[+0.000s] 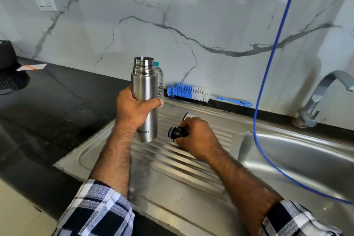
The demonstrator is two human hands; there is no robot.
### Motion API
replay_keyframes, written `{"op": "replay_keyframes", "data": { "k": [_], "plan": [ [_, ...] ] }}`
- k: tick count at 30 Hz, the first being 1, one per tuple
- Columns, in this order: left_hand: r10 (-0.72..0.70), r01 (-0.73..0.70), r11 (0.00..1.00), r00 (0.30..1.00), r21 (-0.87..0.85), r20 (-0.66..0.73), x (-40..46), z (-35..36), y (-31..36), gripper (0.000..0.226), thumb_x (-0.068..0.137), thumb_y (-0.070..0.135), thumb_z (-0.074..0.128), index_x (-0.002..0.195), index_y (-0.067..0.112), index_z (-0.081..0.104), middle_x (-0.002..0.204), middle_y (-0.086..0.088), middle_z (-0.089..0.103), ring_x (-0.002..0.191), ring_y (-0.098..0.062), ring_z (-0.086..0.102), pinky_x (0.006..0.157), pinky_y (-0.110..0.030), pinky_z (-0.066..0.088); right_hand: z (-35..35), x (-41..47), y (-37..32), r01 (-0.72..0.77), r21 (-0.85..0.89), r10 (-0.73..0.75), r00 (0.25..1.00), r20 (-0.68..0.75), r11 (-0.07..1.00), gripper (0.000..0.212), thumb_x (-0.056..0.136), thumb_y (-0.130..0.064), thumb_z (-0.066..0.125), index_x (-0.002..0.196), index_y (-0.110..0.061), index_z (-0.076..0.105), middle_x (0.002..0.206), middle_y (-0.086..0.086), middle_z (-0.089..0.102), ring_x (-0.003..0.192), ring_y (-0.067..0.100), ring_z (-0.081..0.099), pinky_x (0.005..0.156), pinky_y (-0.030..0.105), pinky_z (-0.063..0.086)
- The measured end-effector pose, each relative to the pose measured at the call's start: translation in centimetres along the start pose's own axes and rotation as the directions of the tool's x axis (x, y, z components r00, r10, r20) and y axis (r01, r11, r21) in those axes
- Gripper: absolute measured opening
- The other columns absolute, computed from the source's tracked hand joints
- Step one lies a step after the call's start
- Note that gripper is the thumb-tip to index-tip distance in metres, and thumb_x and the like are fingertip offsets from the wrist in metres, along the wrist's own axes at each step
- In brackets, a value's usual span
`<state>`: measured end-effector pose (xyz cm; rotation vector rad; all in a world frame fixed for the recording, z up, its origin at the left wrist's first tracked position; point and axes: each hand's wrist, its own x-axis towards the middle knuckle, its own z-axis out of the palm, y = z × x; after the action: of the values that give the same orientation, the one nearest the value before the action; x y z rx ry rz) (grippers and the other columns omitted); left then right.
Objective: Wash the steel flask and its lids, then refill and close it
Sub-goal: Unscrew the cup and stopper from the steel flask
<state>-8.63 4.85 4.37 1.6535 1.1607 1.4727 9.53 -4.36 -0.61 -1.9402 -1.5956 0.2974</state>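
Note:
The steel flask (145, 90) stands upright above the ribbed drainboard (172, 159), its threaded mouth uncovered. My left hand (134, 109) grips its body around the middle. My right hand (195, 138) holds the black inner stopper lid (177, 133) low over the drainboard, just right of the flask's base. Part of a steel outer cap (186, 115) peeks out behind my right hand on the drainboard.
A blue and white bottle brush (191, 93) lies along the back ledge. A small clear water bottle (160, 80) stands behind the flask. The sink basin (306, 159) and tap (318, 99) are at right, with a blue hose (268, 63) hanging into the basin. Black countertop (47, 111) lies left.

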Motion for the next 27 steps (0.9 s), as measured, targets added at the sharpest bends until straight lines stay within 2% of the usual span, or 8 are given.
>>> {"op": "replay_keyframes", "data": {
  "k": [5,8,15,17,20,24,27],
  "plan": [
    [0.026,-0.026,1.0,1.0,-0.006,-0.002,0.2,0.0,0.3,0.044,0.063,0.017,0.098,0.086,0.033,0.065,0.083,0.012,0.073,0.071,-0.001,0.07,0.06,-0.02,0.055,0.4,0.0,0.3,-0.029,-0.059,0.027,0.999,-0.032,0.998,0.04,0.083,-0.036,0.086,0.119,-0.023,0.072,0.114,0.001,0.07,0.099,0.018,0.067,0.088,0.037,0.06],
    [0.032,-0.032,0.999,0.999,-0.011,0.007,0.1,0.0,0.2,0.044,0.063,0.017,0.099,0.087,0.034,0.066,0.084,0.012,0.073,0.073,-0.003,0.071,0.063,-0.023,0.056,0.5,-0.2,0.5,-0.04,-0.08,0.037,0.999,-0.036,0.996,0.045,0.082,-0.042,0.088,0.121,-0.026,0.07,0.112,-0.002,0.073,0.101,0.017,0.069,0.09,0.038,0.061],
    [0.04,-0.039,0.999,0.999,-0.03,0.026,-0.1,0.1,0.3,0.047,0.064,0.017,0.098,0.091,0.035,0.065,0.088,0.01,0.073,0.078,-0.008,0.072,0.066,-0.024,0.056,-0.3,-0.4,0.7,-0.037,-0.041,0.037,0.999,-0.017,0.998,0.061,0.078,-0.04,0.093,0.131,-0.027,0.065,0.12,-0.008,0.07,0.104,0.011,0.066,0.092,0.034,0.059],
    [0.034,-0.032,0.999,0.999,-0.03,0.04,-0.3,0.1,0.4,0.048,0.064,0.019,0.099,0.097,0.032,0.067,0.09,0.009,0.074,0.08,-0.009,0.073,0.066,-0.024,0.057,-1.5,-0.4,0.9,-0.065,0.008,0.065,0.997,-0.038,0.998,0.052,0.081,-0.036,0.091,0.126,-0.028,0.066,0.106,-0.012,0.071,0.094,0.006,0.067,0.082,0.028,0.058],
    [0.018,-0.016,0.999,0.998,-0.04,0.055,-0.8,0.0,0.7,0.047,0.064,0.02,0.099,0.098,0.031,0.068,0.089,0.009,0.075,0.078,-0.007,0.073,0.066,-0.025,0.057,-4.5,-1.0,1.5,-0.09,0.077,0.097,0.99,-0.101,0.993,0.03,0.083,-0.035,0.089,0.105,-0.027,0.071,0.088,-0.009,0.069,0.08,0.005,0.065,0.066,0.019,0.048],
    [0.006,0.001,0.996,0.997,-0.086,0.079,-2.5,0.8,2.2,0.044,0.064,0.014,0.098,0.09,0.032,0.067,0.08,0.009,0.074,0.07,-0.002,0.072,0.062,-0.027,0.058,-9.5,-2.3,3.4,-0.102,0.218,0.151,0.963,-0.221,0.971,0.021,0.081,-0.039,0.091,0.087,-0.028,0.075,0.079,-0.007,0.072,0.074,0.009,0.067,0.063,0.022,0.048],
    [0.026,-0.009,0.994,0.989,-0.112,0.148,-4.6,2.7,4.0,0.044,0.063,0.013,0.098,0.091,0.031,0.069,0.08,0.012,0.076,0.072,-0.005,0.074,0.063,-0.029,0.061,-13.1,-3.6,4.9,-0.063,0.273,0.144,0.946,-0.291,0.96,0.018,0.083,-0.036,0.09,0.079,-0.024,0.077,0.07,-0.007,0.074,0.062,0.004,0.064,0.064,0.024,0.046]
  ]
}}
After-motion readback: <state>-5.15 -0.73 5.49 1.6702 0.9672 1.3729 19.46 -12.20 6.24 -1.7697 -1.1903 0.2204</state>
